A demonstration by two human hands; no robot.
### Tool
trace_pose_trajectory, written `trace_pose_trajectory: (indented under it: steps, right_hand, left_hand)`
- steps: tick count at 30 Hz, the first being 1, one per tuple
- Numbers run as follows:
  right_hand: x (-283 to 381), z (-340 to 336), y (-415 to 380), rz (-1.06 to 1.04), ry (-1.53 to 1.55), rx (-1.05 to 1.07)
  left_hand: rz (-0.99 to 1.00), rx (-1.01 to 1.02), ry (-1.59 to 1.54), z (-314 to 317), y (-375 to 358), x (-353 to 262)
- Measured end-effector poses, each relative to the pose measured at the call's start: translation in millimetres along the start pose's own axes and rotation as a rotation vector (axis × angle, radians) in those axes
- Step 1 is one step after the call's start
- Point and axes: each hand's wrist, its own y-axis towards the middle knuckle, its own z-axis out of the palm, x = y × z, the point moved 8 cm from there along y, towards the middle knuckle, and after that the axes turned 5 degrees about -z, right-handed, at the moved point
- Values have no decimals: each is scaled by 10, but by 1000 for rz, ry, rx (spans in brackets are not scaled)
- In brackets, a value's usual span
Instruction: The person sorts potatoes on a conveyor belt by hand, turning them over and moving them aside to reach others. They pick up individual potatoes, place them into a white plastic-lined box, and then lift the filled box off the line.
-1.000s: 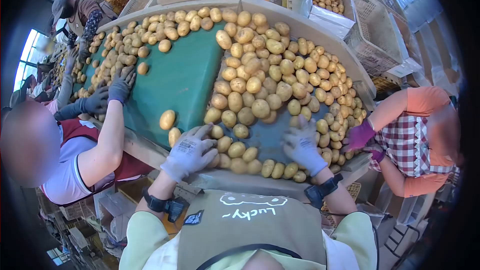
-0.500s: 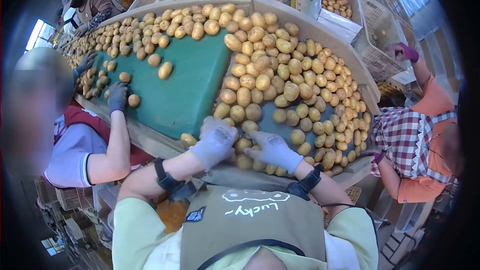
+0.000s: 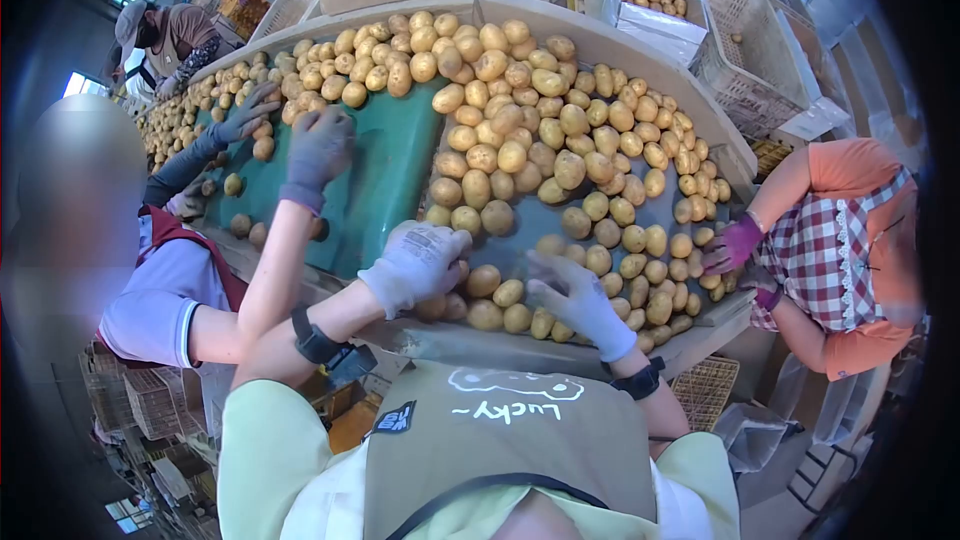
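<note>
Head view: left hand, grey glove w/ print, lies palm-down and curled over potatoes at the near edge of the green belt; can't tell if it's clamped on one, fingers are hidden underneath. Right hand is spread, fingers apart, tips touching spuds just beside it, gripping nothing. The two hands are near each other, not touching.

Handling, my read: spuds look firm, roundish, smooth-skinned, prob. a bit dusty, so they roll easily; light enough for one hand. Best taken around the middle w/ cupped fingers.

Containers: far beyond the hands, a white box holds small potatoes; to its right a mesh crate, contents unclear. A co-worker's grey-gloved hand reaches onto the belt left of the left hand; purple-gloved hands to the right.
</note>
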Motion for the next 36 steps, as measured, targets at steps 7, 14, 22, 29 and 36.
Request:
trace_pose_trajectory:
  steps: [7, 14, 22, 29, 36]
  right_hand:
    - [324, 930, 549, -392, -678, 290]
    - [303, 1205, 891, -339, -423, 446]
    - [662, 767, 642, -419, -130, 128]
    - [582, 557, 557, -267, -93, 251]
    - [383, 453, 398, -111, -47, 193]
  left_hand:
    - [-182, -328, -197, -54, -403, 341]
    - [-309, -417, -387, -232, -741, 449]
    - [-226, -246, -711, -141, -586, 186]
    - [-169, -70, -736, -186, -276, 37]
    - [-150, 41, -606, 31, -16, -50]
